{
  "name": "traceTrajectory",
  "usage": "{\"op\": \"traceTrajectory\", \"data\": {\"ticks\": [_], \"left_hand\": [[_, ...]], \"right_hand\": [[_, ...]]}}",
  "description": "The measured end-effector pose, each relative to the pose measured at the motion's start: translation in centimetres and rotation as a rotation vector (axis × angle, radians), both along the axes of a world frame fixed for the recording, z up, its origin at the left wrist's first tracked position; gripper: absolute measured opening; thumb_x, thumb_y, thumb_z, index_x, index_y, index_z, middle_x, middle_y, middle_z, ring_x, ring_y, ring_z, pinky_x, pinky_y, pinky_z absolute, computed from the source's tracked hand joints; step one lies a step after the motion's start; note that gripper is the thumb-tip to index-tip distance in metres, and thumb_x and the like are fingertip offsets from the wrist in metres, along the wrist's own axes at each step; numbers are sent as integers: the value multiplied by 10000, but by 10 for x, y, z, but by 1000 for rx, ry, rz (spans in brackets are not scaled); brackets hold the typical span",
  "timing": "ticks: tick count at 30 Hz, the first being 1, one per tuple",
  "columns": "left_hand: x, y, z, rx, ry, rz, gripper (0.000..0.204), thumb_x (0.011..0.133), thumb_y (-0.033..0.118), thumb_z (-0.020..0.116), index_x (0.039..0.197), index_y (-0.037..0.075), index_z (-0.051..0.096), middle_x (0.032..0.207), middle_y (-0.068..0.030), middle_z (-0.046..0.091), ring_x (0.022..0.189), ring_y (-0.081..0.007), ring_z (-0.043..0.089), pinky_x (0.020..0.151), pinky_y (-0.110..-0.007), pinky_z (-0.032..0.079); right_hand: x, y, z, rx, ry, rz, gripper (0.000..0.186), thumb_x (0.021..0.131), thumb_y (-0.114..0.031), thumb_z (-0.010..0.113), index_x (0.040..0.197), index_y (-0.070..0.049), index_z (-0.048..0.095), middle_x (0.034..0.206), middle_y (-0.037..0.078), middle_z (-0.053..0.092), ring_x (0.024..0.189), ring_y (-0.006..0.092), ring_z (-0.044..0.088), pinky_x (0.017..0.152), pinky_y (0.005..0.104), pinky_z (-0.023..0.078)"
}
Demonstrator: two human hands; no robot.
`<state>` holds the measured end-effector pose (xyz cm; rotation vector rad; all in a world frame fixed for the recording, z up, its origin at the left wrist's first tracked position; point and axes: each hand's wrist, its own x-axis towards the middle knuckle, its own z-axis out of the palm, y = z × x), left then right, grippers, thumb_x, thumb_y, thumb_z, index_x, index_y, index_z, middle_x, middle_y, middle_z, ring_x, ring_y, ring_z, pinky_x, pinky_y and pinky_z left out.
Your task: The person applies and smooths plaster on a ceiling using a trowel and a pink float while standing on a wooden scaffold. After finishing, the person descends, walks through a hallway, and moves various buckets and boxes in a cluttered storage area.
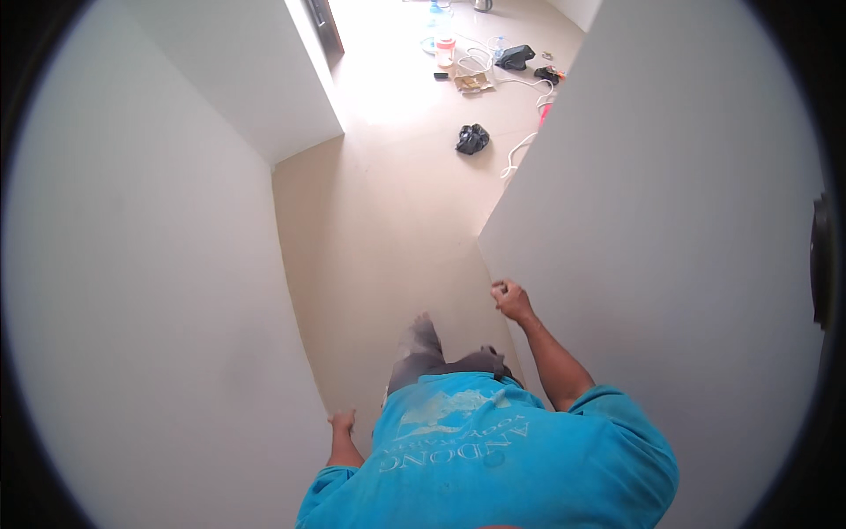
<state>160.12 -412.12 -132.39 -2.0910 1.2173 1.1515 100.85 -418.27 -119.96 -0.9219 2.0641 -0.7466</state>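
My right hand (pixel 511 301) is raised at the right side of my body, close to the grey-white wall on that side. Its fingers are curled in, and whatever may lie inside them is hidden. Low on the left, my left hand (pixel 342 419) hangs beside the left wall. Its thumb and fingers look a little apart, with nothing visible in them. Between the two hands are my blue printed shirt (pixel 476 441) and dark trousers (pixel 421 353), with one foot forward on the beige floor (pixel 388 220).
Pale walls (pixel 167 291) flank this narrow passage. Ahead on the floor lie a crumpled black plastic bag (pixel 472 139), another black bag (pixel 515 57), a white cable (pixel 476 60), a tub with a red band (pixel 444 53) and a clear packet (pixel 474 82). A kettle (pixel 482 4) shows farther off.
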Motion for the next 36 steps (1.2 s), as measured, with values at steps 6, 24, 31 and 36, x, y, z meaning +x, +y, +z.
{"op": "traceTrajectory", "data": {"ticks": [6, 24, 31, 36], "left_hand": [[-160, -385, 61, -362, 101, -280, 902, 853, 641, 519, 1412, -48, 357, 1504, -315, 194, 1415, -414, 190, 1142, -459, 239], [-319, -754, 29, -168, 76, -217, 612, 866, 499, 547, 1171, -25, 629, 1258, -270, 558, 1198, -424, 503, 1058, -440, 353], [-396, -1022, -6, 26, -46, -350, 572, 914, 531, 419, 1127, 70, 683, 1245, -205, 592, 1202, -374, 526, 1097, -497, 281], [-536, -1331, 30, -243, 68, -742, 557, 890, 532, 467, 938, 45, 732, 973, -199, 692, 962, -367, 640, 924, -484, 423]], "right_hand": [[-39, -100, -19, 163, -77, -117, 356, 836, -299, 602, 1097, -60, 646, 846, 154, 704, 706, 235, 696, 738, 366, 532], [-358, -802, -15, -67, -91, -133, 357, 857, -306, 616, 1114, -59, 628, 868, 133, 693, 676, 190, 681, 682, 330, 537], [-428, -972, -80, 269, 32, -264, 408, 834, -381, 626, 1102, -73, 633, 996, 173, 684, 926, 300, 670, 814, 398, 518], [-459, -975, -109, 377, -182, -622, 205, 806, -212, 629, 943, -60, 621, 685, 58, 594, 493, 169, 593, 380, 307, 461]]}}
